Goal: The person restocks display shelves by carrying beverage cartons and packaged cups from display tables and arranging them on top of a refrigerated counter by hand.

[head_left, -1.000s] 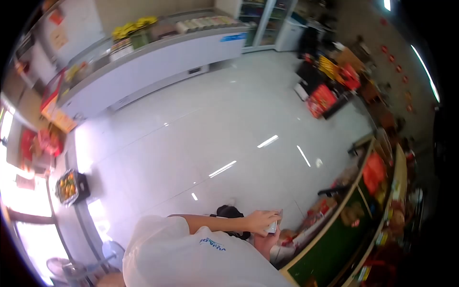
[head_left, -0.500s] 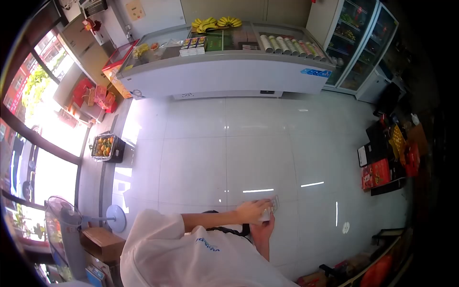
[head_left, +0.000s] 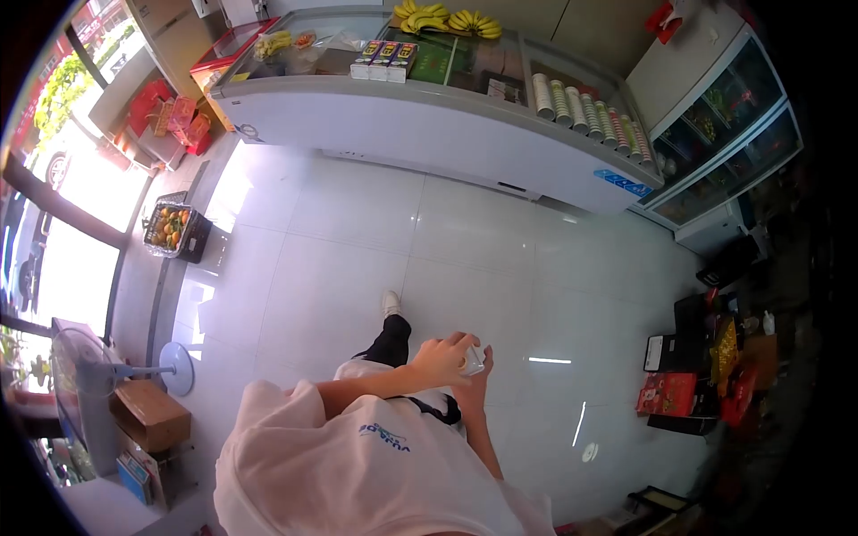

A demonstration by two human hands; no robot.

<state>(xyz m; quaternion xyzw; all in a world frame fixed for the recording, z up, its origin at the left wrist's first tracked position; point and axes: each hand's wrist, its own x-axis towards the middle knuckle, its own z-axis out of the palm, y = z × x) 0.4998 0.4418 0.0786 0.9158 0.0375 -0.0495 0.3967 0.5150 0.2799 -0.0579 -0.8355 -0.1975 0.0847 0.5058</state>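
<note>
In front of my waist, a small whitish, box-like object (head_left: 474,361) is held between my two hands. My left hand (head_left: 441,359) reaches across from the left, its fingers curled over the near side and top of the object. From below and to the right, my right hand (head_left: 475,382) grips its other side, with a finger raised along the edge. The object's exact kind is too small to make out, and my fingers hide part of it.
A long glass-topped freezer (head_left: 402,121) stands ahead, bearing bananas (head_left: 429,18), small boxes (head_left: 384,61) and canisters (head_left: 581,112). Left are a fruit crate (head_left: 177,230), fan (head_left: 85,362) and cardboard box (head_left: 150,414). Right are a glass-door fridge (head_left: 728,134) and stacked goods (head_left: 670,393).
My view has turned and moved toward the freezer. A foot in a white shoe now shows stepping forward. Both hands still hold the object, now further left and higher in view.
</note>
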